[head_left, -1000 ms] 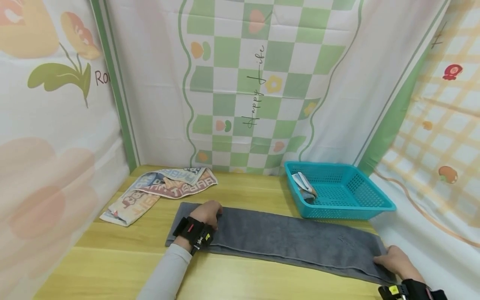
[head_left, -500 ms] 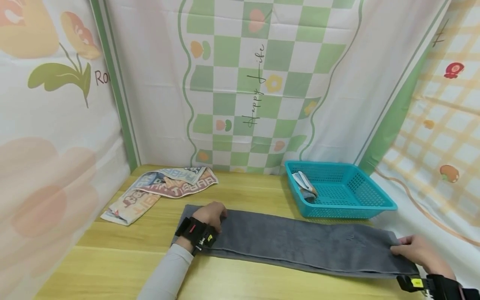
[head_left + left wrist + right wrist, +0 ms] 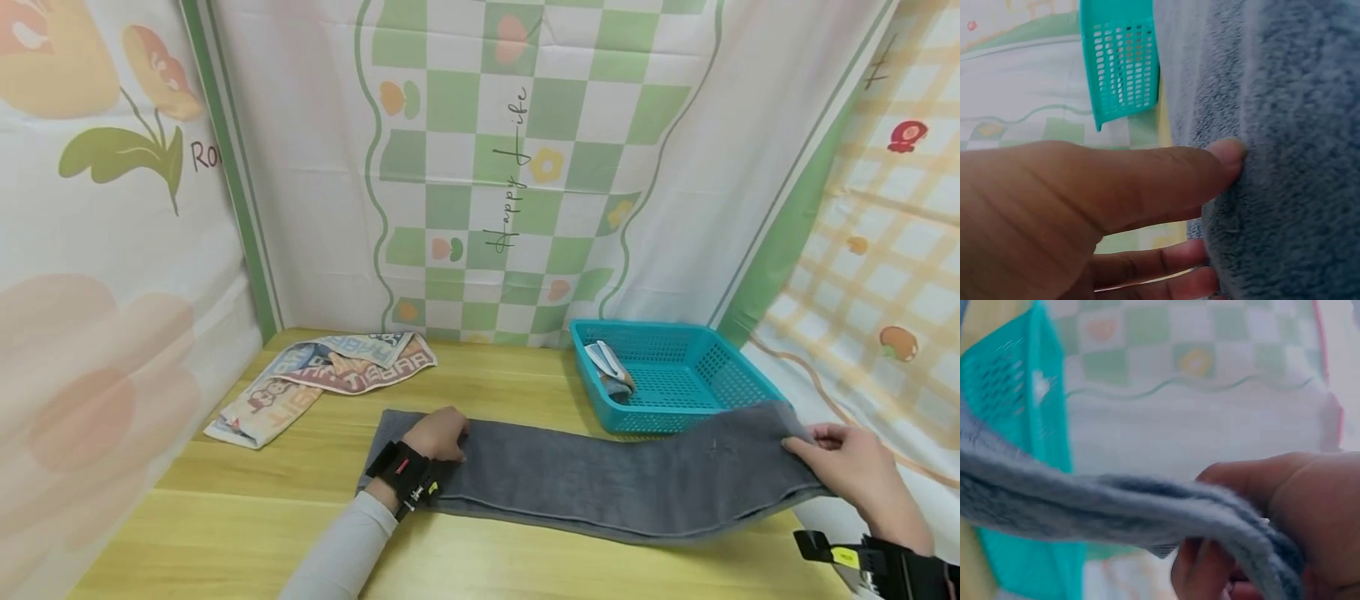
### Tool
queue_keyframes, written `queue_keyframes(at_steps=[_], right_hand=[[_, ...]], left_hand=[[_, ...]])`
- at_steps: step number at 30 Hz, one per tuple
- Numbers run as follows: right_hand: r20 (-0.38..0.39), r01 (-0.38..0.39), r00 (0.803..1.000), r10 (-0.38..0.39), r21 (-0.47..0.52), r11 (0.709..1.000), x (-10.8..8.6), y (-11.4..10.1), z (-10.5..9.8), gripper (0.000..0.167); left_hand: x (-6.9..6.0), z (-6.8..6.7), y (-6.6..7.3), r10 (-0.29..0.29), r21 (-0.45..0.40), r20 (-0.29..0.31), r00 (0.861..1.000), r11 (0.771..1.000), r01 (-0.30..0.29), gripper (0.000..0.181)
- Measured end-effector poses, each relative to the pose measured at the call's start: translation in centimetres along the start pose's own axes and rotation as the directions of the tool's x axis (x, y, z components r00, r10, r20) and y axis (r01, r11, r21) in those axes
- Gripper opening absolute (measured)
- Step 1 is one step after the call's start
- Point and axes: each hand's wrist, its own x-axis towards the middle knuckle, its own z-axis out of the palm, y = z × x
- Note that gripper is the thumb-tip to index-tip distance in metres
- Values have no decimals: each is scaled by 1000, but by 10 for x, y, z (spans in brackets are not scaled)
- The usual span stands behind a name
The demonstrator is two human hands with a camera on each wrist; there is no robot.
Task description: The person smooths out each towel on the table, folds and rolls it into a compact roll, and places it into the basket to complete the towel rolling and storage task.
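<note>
A long folded grey towel (image 3: 555, 475) stretches across the front of the table. Its left part lies flat, while its right end is raised in the right hand (image 3: 862, 471), thumb on one side and fingers on the other. In the right wrist view the towel's layers (image 3: 1116, 509) pass between that hand's thumb and fingers (image 3: 1204, 569). The left hand (image 3: 438, 435) is on the towel near its left end. The left wrist view shows the left hand (image 3: 1104, 194) with its thumb on the towel (image 3: 1297, 144) and fingers at the far side of its edge.
A teal basket (image 3: 675, 421) stands at the back right of the wooden table (image 3: 225, 517), with a small folded cloth (image 3: 609, 371) inside. A crumpled patterned towel (image 3: 285, 392) lies at the back left. Printed curtains (image 3: 315, 208) surround the table.
The right hand has moved right and then up, lifting the towel's right end off the table near the basket's front. The left hand and the towel have shifted slightly right.
</note>
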Motion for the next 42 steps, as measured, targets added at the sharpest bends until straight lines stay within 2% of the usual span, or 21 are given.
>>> queue_keyframes(at_steps=[3,7,12,18,24,29,32,36,42], right_hand=[[-108,50,993,-48,14,999,-2,-26,-4,48],[-189,101,978,-90,52,993,-4,-55,-6,48],[-240,153,964,-117,137,979,-3,-82,-2,48],[-287,198,950,-125,241,950,-1,-112,15,48],[-256,158,965,-62,372,915,1,-141,33,52],[-252,143,967,-35,424,895,4,-169,50,48],[-237,152,971,-45,456,877,6,-184,61,46],[-219,181,972,-82,482,857,8,-201,77,43],[-185,213,973,-140,480,851,9,-214,102,38]], left_hand=[[0,2,4,7,37,-2,1000,999,-7,33],[1,3,6,-5,59,0,1000,998,5,30],[3,4,5,13,73,-13,1000,997,-12,27],[2,3,4,36,80,-3,999,996,-36,28],[0,1,8,28,60,21,999,998,-29,37],[2,1,7,32,53,28,999,998,-34,31],[4,1,5,44,-31,15,999,999,-43,23],[6,0,3,31,-177,-10,999,984,-32,24],[8,2,0,21,-258,13,1000,966,-17,29]])
